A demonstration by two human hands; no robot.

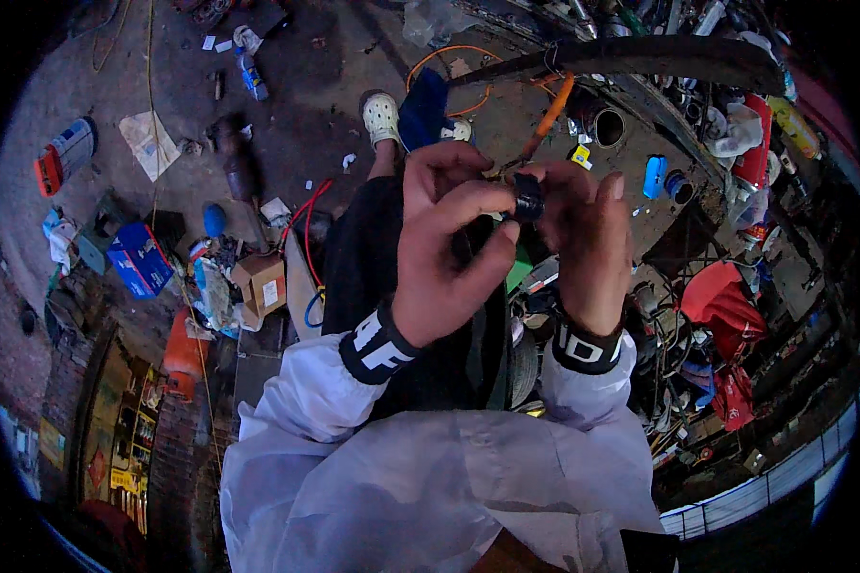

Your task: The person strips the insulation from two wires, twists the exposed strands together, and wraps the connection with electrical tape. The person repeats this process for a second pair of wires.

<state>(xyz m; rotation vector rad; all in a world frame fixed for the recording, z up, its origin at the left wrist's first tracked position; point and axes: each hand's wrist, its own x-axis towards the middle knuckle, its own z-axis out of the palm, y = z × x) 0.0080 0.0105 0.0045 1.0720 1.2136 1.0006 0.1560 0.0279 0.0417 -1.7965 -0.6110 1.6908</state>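
In front of my lap, both hands are raised close together around a small dark, rounded part, too dim to name exactly. My left hand is curled, its index fingertip and thumb meeting at the near side of the part. From the other side, my right hand bends its fingers against the part, while its thumb points up and away. The right fingertips are partly hidden behind it. Just beyond the hands an orange rod-like piece slants upward; whether it joins the part I cannot tell.
To the right lies a dense heap of scrap with a red cloth and a blue can. At left are a blue box, a cardboard box, an orange cylinder and a red hose. A pale clog shows ahead.
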